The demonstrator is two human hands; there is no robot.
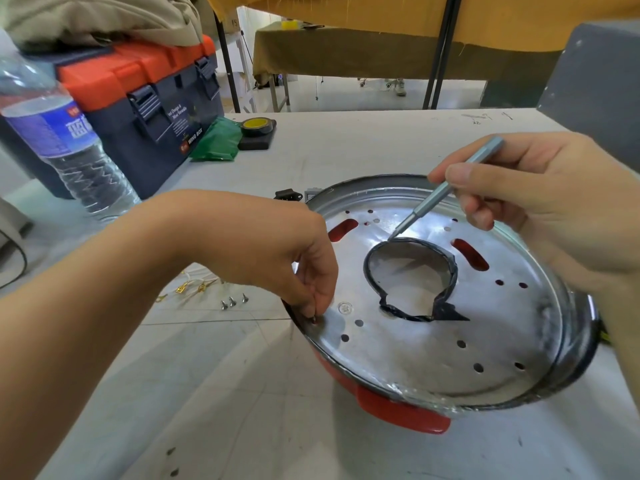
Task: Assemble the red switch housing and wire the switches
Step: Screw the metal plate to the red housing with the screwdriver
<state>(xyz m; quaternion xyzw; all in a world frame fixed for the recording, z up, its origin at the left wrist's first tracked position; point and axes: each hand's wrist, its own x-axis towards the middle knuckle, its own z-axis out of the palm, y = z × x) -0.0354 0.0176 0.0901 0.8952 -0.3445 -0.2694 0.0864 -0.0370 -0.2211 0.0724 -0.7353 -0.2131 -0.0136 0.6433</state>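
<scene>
Seen from the head camera, the red switch housing [405, 408] sits on the white bench [242, 393], a little right of centre and close to the person. Its round metal base plate [415, 341] faces up, shiny and dotted with small holes, with two red slots showing through and a large cut-out in the middle edged in black tape [450, 268].

The left hand [294, 258] reaches in from the left, its fingertips pinched on a small screw [313, 319] right at the plate's left rim, over one of the holes. The right hand [540, 202] hovers above the far right of the plate, fingers curled round a slim grey screwdriver [446, 192]; the tool slants down and left, and its tip is at the upper edge of the taped cut-out.

On the bench just left of the housing lie three loose screws [232, 301], and beside them white wires with brass terminals [194, 287]. A small black part [287, 195] lies just beyond the housing's far rim.

Further back on the left stands a navy toolbox with an orange lid [145, 88], with a clear water bottle [59, 140] in front of it. Beside the toolbox are a green bag [218, 140] and a roll of tape with a yellow core [258, 128] resting on a flat black object.
</scene>
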